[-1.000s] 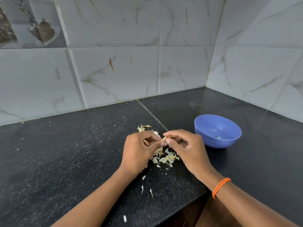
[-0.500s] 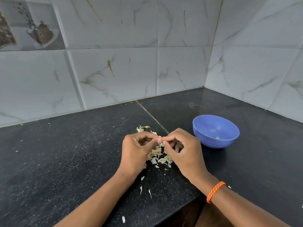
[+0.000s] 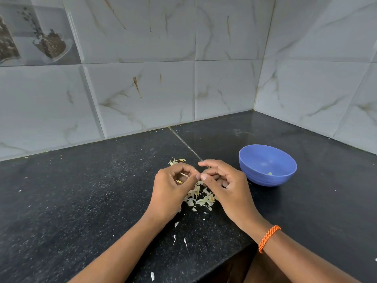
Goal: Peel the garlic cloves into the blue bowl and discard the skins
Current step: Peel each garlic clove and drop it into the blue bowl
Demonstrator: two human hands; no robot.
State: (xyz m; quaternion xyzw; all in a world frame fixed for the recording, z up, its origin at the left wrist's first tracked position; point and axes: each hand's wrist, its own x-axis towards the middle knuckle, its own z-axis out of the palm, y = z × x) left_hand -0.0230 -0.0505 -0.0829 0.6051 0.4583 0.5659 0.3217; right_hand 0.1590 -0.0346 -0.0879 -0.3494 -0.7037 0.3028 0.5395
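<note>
Black counter: both hands' fingers pinch a garlic clove over skins.

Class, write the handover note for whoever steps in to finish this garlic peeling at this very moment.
Left hand: fingers curled round a small garlic clove, mostly hidden.
Right hand: thumb and forefinger meet the left hand's fingertips; what they pinch is too small to tell.
Blue bowl: on the counter to the right of the hands, with one pale piece inside.
Skins: a loose pile on the counter beneath the hands, stray flakes nearer the front edge.
Done: at least one piece in the bowl.
Left: finish this clove, drop it in the bowl, discard the skins.
</note>
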